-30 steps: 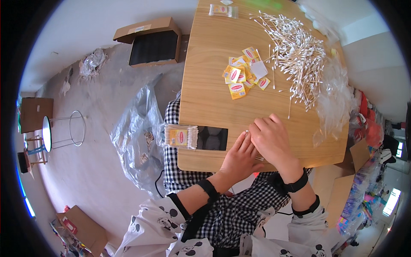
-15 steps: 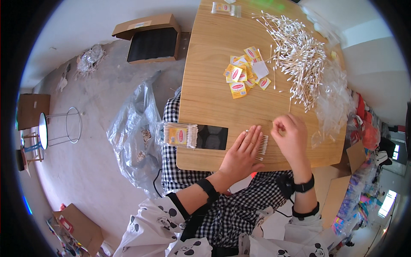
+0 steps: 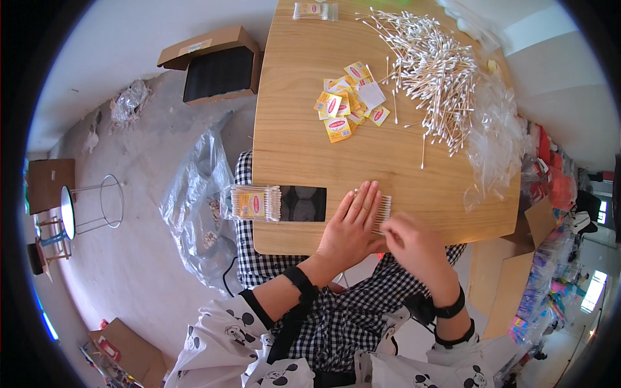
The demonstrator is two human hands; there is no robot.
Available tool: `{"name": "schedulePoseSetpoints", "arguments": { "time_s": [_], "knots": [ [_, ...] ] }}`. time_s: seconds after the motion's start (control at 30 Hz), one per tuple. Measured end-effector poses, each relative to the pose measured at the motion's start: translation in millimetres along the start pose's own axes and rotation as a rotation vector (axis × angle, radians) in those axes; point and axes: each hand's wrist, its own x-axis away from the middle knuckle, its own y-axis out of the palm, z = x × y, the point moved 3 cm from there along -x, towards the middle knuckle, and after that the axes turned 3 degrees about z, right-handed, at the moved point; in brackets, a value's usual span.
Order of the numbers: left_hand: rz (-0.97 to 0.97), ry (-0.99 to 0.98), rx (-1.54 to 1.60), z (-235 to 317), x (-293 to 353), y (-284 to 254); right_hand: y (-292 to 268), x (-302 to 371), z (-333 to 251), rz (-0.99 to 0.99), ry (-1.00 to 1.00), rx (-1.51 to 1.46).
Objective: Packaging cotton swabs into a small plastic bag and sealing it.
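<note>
Hands and cotton swabs at the near edge of a wooden tabletop (image 3: 310, 155). The left hand (image 3: 349, 225) lies flat, its fingers extended and close together, grasping nothing, partly covering a row of swabs (image 3: 384, 212). The right hand (image 3: 415, 247), slightly blurred, is at the near right end of this row with fingers curled; whether they grip a swab cannot be told. To the left, a bagged swab pack (image 3: 255, 204) adjoins a dark rectangle (image 3: 304, 204). Farther off are printed yellow cards (image 3: 337, 128) and, at far right, a loose swab heap (image 3: 435, 72).
</note>
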Motion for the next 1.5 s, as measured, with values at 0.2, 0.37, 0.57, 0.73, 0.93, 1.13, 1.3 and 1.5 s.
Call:
{"name": "schedulePoseSetpoints", "arguments": {
  "time_s": [0.2, 0.37, 0.57, 0.73, 0.93, 1.13, 1.3, 1.5],
  "knots": [
    [-0.016, 0.015, -0.014, 3, 0, 5, 11, -55, 7, 0.165, -0.263, 0.141],
    [0.099, 0.05, -0.003, 2, 2, 9, 18, -67, 3, 0.059, -0.384, 0.298],
    [0.066, 0.037, -0.003, 1, 4, 11, 17, -75, -11, -0.076, -0.526, 0.46],
    [0.043, 0.042, -0.016, 3, 2, 11, 20, -76, -13, -0.097, -0.592, 0.542],
    [-0.01, 0.024, -0.036, 2, 1, 5, 20, -79, 3, -0.054, -0.568, 0.548],
    [-0.011, 0.014, -0.057, 1, 2, 6, 9, -77, 5, 0.039, -0.455, 0.309],
    [-0.087, 0.024, -0.047, 3, 1, 9, 14, -76, 3, -0.025, -0.509, 0.282],
    [-0.055, 0.025, -0.058, 3, 2, 8, 15, -80, -8, -0.151, -0.557, 0.439]
  ]
}}
